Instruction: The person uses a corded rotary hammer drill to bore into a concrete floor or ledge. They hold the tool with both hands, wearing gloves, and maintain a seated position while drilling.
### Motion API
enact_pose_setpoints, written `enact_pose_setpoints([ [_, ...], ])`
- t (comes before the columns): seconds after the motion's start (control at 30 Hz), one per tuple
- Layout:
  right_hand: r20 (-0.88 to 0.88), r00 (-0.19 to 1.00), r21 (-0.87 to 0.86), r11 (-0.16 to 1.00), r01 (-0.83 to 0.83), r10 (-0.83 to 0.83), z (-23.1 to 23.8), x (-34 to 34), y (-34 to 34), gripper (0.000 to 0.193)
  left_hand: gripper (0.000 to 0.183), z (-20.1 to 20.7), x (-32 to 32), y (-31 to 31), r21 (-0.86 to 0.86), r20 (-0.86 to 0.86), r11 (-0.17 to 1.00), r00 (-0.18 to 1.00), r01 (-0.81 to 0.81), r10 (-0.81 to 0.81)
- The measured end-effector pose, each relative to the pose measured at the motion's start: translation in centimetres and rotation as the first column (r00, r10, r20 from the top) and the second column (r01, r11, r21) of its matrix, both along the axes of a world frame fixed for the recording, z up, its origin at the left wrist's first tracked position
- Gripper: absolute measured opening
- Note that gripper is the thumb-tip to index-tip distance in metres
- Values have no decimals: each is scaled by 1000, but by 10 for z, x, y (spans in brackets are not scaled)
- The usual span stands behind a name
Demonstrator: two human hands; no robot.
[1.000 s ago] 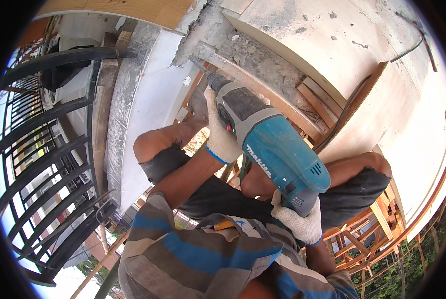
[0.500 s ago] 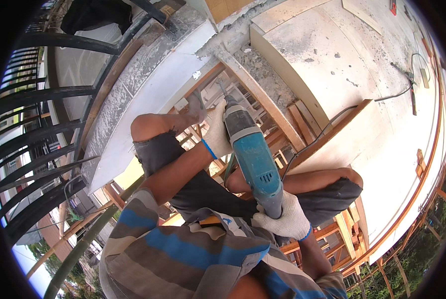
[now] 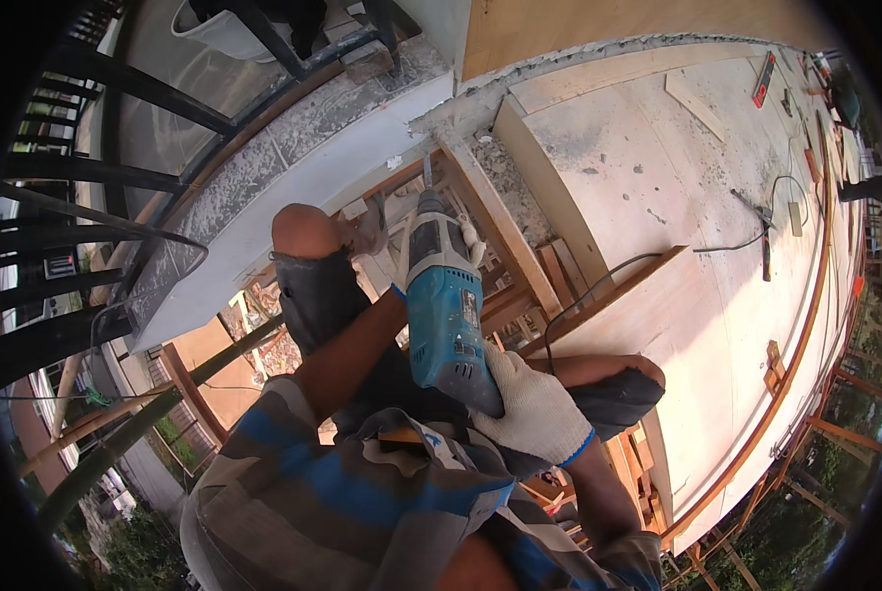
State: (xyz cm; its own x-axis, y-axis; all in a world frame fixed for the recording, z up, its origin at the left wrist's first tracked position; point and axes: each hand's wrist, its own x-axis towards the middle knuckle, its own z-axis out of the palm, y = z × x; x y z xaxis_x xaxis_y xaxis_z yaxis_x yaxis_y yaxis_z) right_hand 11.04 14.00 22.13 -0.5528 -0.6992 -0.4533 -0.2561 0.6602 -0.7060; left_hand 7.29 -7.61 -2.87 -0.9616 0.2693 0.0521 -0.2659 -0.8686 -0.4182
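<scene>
A teal and grey rotary hammer [image 3: 448, 320] lies across my lap, its front end pointing away from me. Its narrow metal bit [image 3: 428, 171] reaches toward the far corner of a wood-framed opening; I cannot tell whether the tip touches anything. My left hand [image 3: 472, 239], in a white knitted glove, wraps round the hammer's front, partly hidden by the tool body. At the rear handle, my gloved right hand [image 3: 539, 409] is closed, its fingertips mostly out of sight. The black power cord [image 3: 613, 271] runs off to the right over a board edge.
Beside the opening stands a wooden beam [image 3: 500, 219], with rubble [image 3: 508, 182] behind it. Pale formwork panels [image 3: 648, 158] spread to the right, bearing a hammer [image 3: 764, 236] and a red spirit level [image 3: 764, 81]. Black metal railings [image 3: 96, 177] rise at left, near a bamboo pole [image 3: 116, 448].
The rotary hammer has swung leftward at its front and rolled, so another side of its body shows. Both hands moved with it, still gripping. The view has shifted too.
</scene>
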Motion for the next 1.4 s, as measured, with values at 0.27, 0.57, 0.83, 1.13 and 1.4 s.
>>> enact_pose_setpoints([
  [0.27,-178,940,265,934,-240,292,47,-27,-8,80,83,35,4,-16,-352,415,838,872,417,-260],
  [0.57,-285,800,372,830,-415,528,66,-15,-25,72,68,35,22,4,-288,485,900,860,328,-158],
  [0.83,-381,321,-578,495,649,-867,-21,58,23,99,79,16,11,-17,-179,315,977,948,113,-51],
  [1.13,857,285,-384,-164,909,-430,-62,75,-27,75,81,-3,-3,6,-231,225,973,973,-1,55],
  [1.4,661,572,-561,188,807,-485,-69,45,6,49,95,16,-2,4,-615,532,686,847,389,-3],
])
